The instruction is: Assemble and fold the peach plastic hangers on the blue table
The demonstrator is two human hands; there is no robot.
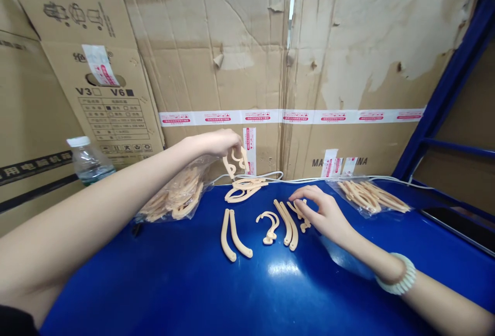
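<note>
Left fingers (240,142) hold hanger parts (245,159) before upright cardboard (224,78).

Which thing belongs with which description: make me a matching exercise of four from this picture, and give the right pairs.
1. Left hand
2. Right hand
3. Plastic bottle
4. Dark flat device

A. Lying at the right side of the blue table
B. Holding a beige piece up in front of the cardboard
C. At the far left, with a white cap
D. By small beige parts, with a pale bracelet on its forearm

Pairs: 1-B, 2-D, 3-C, 4-A
</note>
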